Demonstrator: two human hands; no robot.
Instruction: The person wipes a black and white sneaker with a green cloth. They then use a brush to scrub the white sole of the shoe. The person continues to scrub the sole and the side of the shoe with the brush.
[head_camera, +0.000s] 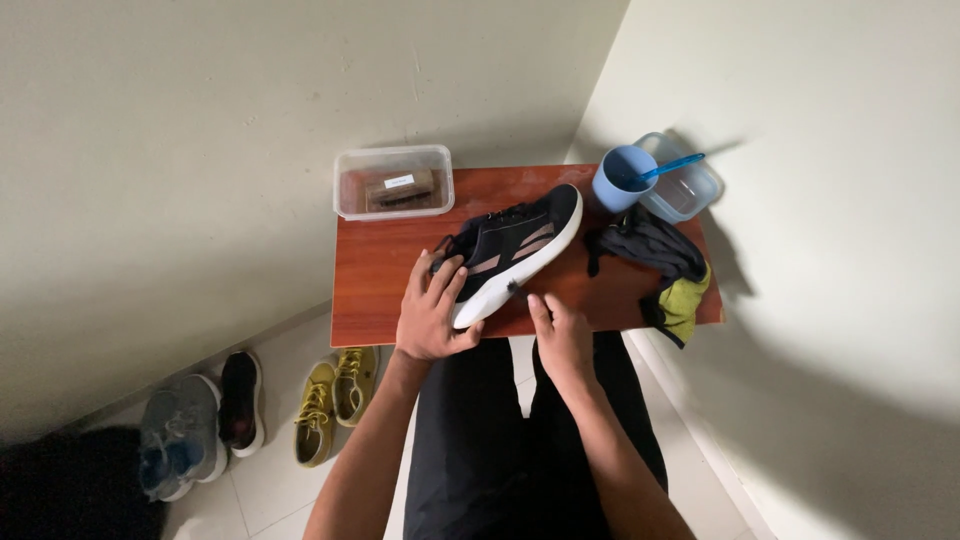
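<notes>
Sneaker (520, 250) tilted sole-out on table (380, 290) — left hand (432, 310) fingers clamped on heel, steadying; right hand (560, 335) pinches small dark brush (516, 291) at sole.

At the far left corner of my small table (380, 290) stands a clear plastic box (393, 181), rectangular with rounded corners, and inside it lies a brown block (400, 190) with a small white label (399, 181) on top. A second clear box (685, 185) sits at the far right corner, behind the blue cup (620, 180). I see no signs or screens.
</notes>
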